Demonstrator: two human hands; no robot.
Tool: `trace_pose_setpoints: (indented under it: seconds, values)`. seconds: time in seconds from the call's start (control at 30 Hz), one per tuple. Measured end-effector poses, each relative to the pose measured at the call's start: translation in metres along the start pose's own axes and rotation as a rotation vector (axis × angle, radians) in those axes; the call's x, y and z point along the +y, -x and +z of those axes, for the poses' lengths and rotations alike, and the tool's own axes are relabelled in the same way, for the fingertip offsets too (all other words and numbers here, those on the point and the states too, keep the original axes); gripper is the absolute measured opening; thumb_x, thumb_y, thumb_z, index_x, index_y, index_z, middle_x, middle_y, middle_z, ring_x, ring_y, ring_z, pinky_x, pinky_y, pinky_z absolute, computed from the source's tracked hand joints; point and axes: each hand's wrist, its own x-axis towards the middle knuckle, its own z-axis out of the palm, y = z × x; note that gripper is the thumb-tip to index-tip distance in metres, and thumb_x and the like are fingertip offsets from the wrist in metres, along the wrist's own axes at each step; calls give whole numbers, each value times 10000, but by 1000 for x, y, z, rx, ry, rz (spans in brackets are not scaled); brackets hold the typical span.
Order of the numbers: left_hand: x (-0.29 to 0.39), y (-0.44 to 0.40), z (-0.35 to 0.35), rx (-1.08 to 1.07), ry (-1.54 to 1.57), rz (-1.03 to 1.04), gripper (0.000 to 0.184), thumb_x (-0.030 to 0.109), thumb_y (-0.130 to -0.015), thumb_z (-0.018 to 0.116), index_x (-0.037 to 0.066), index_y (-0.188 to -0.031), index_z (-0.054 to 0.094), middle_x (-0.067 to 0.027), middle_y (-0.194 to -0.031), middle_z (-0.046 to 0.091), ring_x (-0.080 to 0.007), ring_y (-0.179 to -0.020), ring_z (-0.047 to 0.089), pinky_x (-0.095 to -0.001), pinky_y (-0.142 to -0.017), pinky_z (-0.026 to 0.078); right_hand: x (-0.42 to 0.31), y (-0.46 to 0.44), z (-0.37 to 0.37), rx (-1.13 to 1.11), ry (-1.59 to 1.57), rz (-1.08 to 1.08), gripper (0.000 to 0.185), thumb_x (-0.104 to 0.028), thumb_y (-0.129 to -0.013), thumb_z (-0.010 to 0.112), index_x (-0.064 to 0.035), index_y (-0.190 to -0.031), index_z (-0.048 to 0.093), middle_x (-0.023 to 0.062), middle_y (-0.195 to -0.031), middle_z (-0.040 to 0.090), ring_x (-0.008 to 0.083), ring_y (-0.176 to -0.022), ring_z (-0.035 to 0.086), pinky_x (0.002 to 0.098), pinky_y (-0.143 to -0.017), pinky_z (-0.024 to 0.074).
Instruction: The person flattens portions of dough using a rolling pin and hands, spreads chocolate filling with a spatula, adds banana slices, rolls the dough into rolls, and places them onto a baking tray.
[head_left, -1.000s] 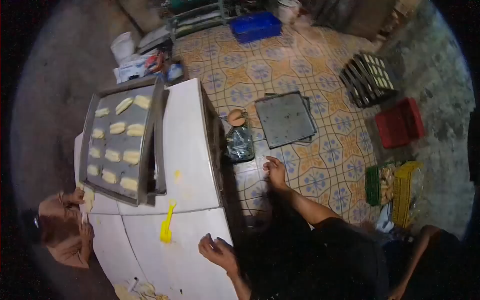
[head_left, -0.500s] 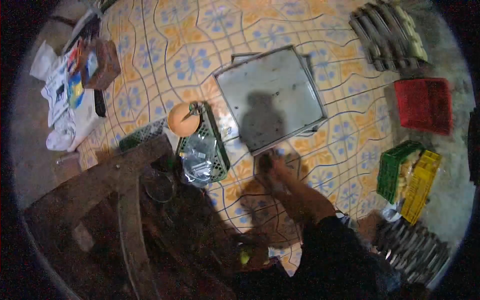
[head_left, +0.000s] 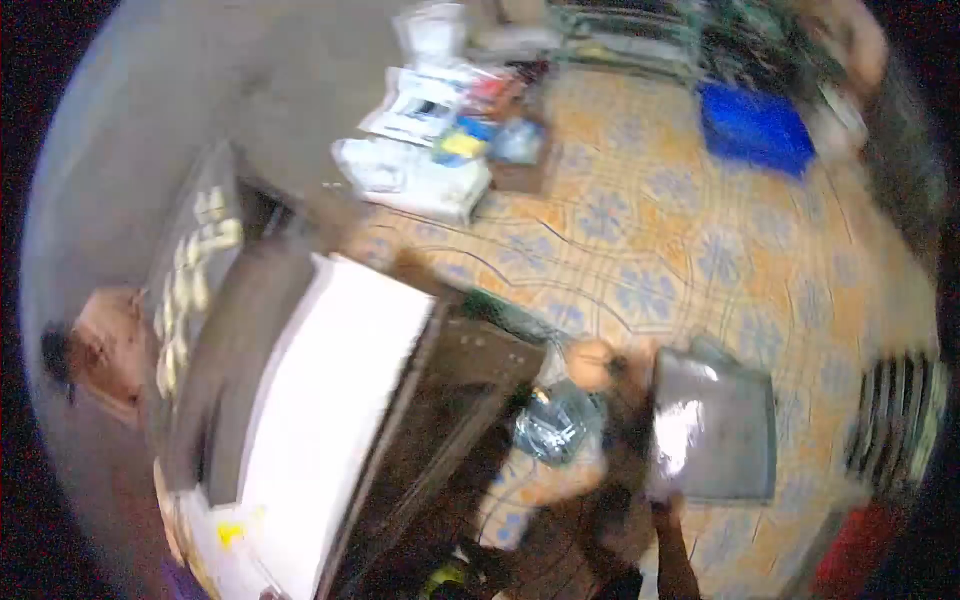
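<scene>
A flat square grey metal tray (head_left: 725, 440) is over the tiled floor at lower right, a bright reflection on its left part. My right hand (head_left: 665, 505) grips the tray's near left corner; motion blurs its fingers. Along the tray's left edge, a dark smeared shape ends in what appears to be my left hand (head_left: 638, 368); its fingers cannot be made out. Just left of it is an orange bowl (head_left: 590, 365) with a dark object at its rim. Below the bowl lies a clear plastic bag with shiny contents (head_left: 555, 425).
A dark wooden table (head_left: 450, 390) with a white top sheet (head_left: 330, 390) stands left. Beyond it, another person (head_left: 110, 345) is beside a board of pale elongated pieces (head_left: 195, 270). A blue crate (head_left: 755, 128), slatted stack (head_left: 895, 425) and red crate (head_left: 855, 550) stand right; packages (head_left: 410, 180) lie behind.
My view has swung left, bringing the white table top, another person and the blue crate into sight. The tray now appears farther right, with my right hand still at its near edge.
</scene>
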Motion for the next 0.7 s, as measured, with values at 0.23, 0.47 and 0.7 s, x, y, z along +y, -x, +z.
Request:
trace_pose_setpoints:
  seconds: [0.23, 0.47, 0.7]
  values:
    - [6, -24, -6, -218, 1, -133, 808, 650, -913, 575, 138, -1519, 419, -338, -1394, 466, -506, -1294, 452, -629, -1068, 351, -351, 227, 43, -781, -82, -503, 186, -180, -846, 602, -67, -993, 595, 136, -976, 638, 285, -839, 632, 447, -739, 536]
    - [9, -26, 14, 242, 378, -238, 739, 510, -813, 700, 105, -1402, 512, -251, -1450, 453, -407, -1384, 403, -533, -1134, 316, -460, 490, 54, -1253, 103, -750, 168, -156, -822, 597, -66, -963, 580, 123, -968, 625, 275, -838, 619, 430, -741, 533]
    - [-10, -9, 9, 210, 552, -222, 738, 568, -846, 670, 120, -1417, 534, -226, -1455, 467, -375, -1374, 418, -519, -1120, 337, -459, 530, -23, -975, -64, -651, 152, -132, -799, 592, -65, -932, 565, 110, -961, 612, 266, -837, 606, 412, -744, 529]
